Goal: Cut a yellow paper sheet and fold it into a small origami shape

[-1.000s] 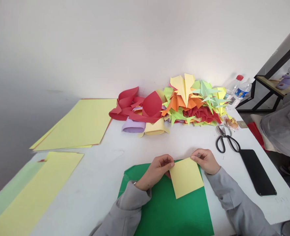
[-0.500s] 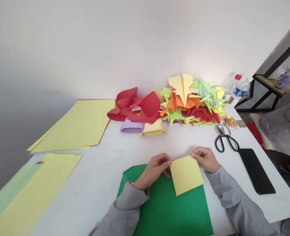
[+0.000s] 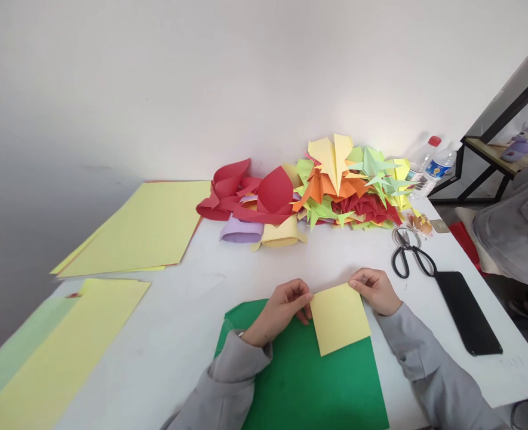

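At the far right, a plastic bottle [image 3: 441, 169] has a blue label too small to read. The left hand [image 3: 286, 310] and right hand [image 3: 375, 291] bend in, pinching the far corners of a yellow paper square [image 3: 341, 321] over a green sheet [image 3: 318, 385], cut off at the near side.

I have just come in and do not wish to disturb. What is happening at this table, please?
A person holds a yellow square by its two far corners, the left hand pinching one and the right hand the other. The square is over a green sheet; whether they touch, I cannot tell. Beyond the hands is a pile of folded paper in several colours. Scissors lie to the right, and larger yellow sheets to the left.
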A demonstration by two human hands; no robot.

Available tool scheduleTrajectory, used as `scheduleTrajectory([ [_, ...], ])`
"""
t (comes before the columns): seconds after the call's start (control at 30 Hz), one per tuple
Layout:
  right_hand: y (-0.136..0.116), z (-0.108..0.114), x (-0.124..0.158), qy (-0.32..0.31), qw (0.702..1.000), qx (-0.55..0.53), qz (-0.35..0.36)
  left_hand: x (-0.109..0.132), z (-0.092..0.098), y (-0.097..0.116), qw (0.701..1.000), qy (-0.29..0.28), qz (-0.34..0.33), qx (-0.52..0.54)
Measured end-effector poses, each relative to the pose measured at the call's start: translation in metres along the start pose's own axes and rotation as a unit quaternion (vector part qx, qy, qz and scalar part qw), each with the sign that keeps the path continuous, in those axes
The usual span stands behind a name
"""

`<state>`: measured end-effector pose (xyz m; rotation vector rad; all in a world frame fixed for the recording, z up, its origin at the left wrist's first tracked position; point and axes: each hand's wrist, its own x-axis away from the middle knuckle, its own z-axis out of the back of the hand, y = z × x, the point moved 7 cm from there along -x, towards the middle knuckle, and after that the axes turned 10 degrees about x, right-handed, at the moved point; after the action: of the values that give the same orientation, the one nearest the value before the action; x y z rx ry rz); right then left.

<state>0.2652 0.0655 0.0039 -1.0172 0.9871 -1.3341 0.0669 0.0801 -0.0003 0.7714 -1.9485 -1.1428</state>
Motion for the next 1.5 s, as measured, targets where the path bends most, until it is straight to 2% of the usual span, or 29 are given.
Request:
scheduleTrajectory([
  [0.13, -0.001, -0.002, 0.001, -0.017, 1.0, -0.019, -0.009, 0.0, 0.001, 0.0, 1.0, -0.003, -0.007, 0.004],
  [0.27, -0.001, -0.006, 0.001, -0.029, 0.998, -0.04, -0.024, 0.0, 0.004, 0.003, 0.999, 0.017, -0.044, -0.002],
  [0.4, 0.0, -0.014, 0.002, -0.036, 0.997, -0.052, -0.034, 0.001, -0.003, 0.009, 0.997, 0.012, -0.074, -0.032],
  [0.53, 0.0, -0.026, 0.006, -0.075, 0.996, -0.037, -0.031, 0.001, -0.009, 0.017, 0.987, 0.009, -0.115, -0.109],
  [0.7, -0.006, -0.038, 0.012, -0.127, 0.992, -0.012, -0.008, -0.001, -0.008, 0.012, 0.986, 0.001, -0.121, -0.114],
  [0.83, -0.013, -0.043, 0.013, -0.111, 0.993, 0.038, 0.022, -0.002, -0.01, 0.01, 0.985, 0.0, -0.131, -0.109],
  [0.93, -0.013, -0.046, 0.013, -0.09, 0.995, 0.04, 0.019, -0.001, -0.014, 0.01, 0.985, 0.002, -0.133, -0.106],
  [1.5, 0.003, -0.055, 0.014, -0.07, 0.987, -0.116, -0.09, 0.0, -0.018, 0.01, 0.986, 0.005, -0.148, -0.081],
])
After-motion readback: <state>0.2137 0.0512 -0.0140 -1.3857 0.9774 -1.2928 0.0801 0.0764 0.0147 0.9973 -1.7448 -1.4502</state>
